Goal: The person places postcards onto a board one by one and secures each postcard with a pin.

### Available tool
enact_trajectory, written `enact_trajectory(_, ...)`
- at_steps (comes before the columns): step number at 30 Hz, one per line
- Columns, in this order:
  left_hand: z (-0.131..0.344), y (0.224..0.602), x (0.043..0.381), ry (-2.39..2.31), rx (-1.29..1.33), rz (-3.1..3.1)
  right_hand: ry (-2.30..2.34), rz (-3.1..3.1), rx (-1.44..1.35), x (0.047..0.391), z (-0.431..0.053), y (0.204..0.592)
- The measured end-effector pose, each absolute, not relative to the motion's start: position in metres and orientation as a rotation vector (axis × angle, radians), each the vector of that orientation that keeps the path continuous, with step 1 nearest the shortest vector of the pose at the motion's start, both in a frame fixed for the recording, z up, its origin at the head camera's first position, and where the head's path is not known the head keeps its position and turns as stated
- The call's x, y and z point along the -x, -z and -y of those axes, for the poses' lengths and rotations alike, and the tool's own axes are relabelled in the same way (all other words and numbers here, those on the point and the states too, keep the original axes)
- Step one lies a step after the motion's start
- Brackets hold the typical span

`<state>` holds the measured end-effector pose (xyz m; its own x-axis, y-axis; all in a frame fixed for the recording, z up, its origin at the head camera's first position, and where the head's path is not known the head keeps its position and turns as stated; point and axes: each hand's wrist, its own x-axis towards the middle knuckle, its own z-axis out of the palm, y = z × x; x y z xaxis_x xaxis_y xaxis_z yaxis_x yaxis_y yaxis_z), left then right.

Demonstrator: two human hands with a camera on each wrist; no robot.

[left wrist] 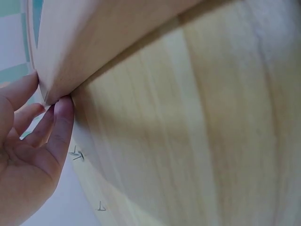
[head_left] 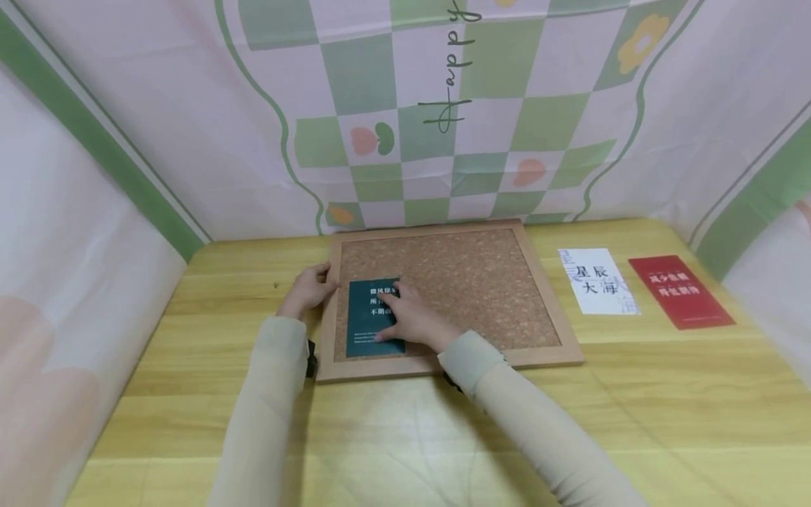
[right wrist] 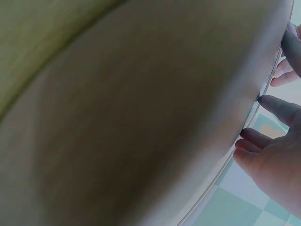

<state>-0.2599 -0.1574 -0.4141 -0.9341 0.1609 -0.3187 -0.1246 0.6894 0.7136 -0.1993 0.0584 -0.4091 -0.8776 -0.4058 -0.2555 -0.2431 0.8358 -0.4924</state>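
A framed cork board (head_left: 469,282) lies on the wooden table, its wood frame (left wrist: 80,42) filling the top of the left wrist view. On the board's left part rests a dark green card (head_left: 364,331) with white writing. My left hand (head_left: 307,290) grips the board's left edge; in the left wrist view the thumb and fingers of this left hand (left wrist: 33,146) meet the frame from both sides. My right hand (head_left: 415,317) lies over the card's right side, fingers spread, fingertips touching it. In the right wrist view, the right hand (right wrist: 277,146) touches down beyond the blurred near frame.
Right of the board lie a white card (head_left: 595,299) with dark characters and a red card (head_left: 681,292). Several small pushpins (left wrist: 100,207) stand on the table left of the board. Behind the table hangs a green-and-white checked cloth (head_left: 424,155).
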Motion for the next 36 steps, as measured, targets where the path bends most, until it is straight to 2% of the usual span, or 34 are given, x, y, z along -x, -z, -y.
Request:
enact_trajectory(22,0.154,0.419,0.261,-1.156,0.043,-2.544,0.496,-2.669,0.632,0.196,-0.055,0.415)
enact_trajectory(36,0.153,0.42,0.262,-1.186,0.081,-2.53,0.511,-2.679,0.626,0.197,-0.054,0.421)
